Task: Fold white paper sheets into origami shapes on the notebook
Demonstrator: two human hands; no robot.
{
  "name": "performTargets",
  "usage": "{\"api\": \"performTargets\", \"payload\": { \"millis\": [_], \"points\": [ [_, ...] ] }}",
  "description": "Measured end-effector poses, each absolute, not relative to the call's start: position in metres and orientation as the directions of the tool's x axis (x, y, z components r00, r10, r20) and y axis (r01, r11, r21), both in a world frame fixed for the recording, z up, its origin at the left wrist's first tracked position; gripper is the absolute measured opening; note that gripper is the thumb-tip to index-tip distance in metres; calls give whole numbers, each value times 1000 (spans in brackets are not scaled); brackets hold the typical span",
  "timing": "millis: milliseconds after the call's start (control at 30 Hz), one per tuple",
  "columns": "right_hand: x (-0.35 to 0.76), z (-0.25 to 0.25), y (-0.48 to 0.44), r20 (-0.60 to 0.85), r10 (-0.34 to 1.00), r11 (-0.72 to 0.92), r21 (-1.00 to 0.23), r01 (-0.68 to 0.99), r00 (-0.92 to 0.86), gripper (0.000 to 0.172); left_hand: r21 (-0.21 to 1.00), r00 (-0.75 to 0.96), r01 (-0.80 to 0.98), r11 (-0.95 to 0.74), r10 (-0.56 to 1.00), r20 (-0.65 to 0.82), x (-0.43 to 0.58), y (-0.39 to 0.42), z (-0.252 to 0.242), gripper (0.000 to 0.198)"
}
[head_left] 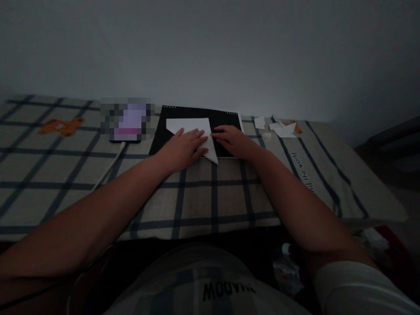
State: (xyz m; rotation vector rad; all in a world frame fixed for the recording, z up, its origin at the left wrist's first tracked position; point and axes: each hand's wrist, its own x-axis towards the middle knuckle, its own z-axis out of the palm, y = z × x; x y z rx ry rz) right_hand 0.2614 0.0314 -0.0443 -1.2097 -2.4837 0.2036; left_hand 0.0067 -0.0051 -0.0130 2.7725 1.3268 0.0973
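Note:
A folded sheet of white paper (187, 124) lies on a black notebook (226, 120), its pointed corner reaching past the notebook's near edge. My left hand (187, 148) rests flat on the paper with its fingers spread. At the paper's right edge is my right hand (234, 140), fingers stretched out toward the fold with the fingertips at or very near the edge. Neither hand is closed around anything. Part of the paper is hidden under my left hand.
A phone with a blurred screen (131, 122) and a white cable (110, 168) lies to the left, beyond it an orange cutout (61, 127). To the right are a folded white paper piece (284, 130) and paper scraps (260, 122). A checked cloth (197, 197) covers the table against the wall.

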Motion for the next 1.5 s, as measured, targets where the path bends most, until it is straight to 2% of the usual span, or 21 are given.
{"api": "performTargets", "payload": {
  "millis": [367,600,1500],
  "points": [
    [261,-41,29,250,783,621,-275,734,-569,46,92,629,771,-631,776,53,7,-4,-16,57],
    [260,-40,27,251,782,622,-274,733,-570,44,47,633,771,-635,773,46,8,-5,-16,59],
    [260,-42,28,275,785,619,-288,731,-556,39,61,630,772,-632,775,47,8,-5,-20,59]
  ]
}}
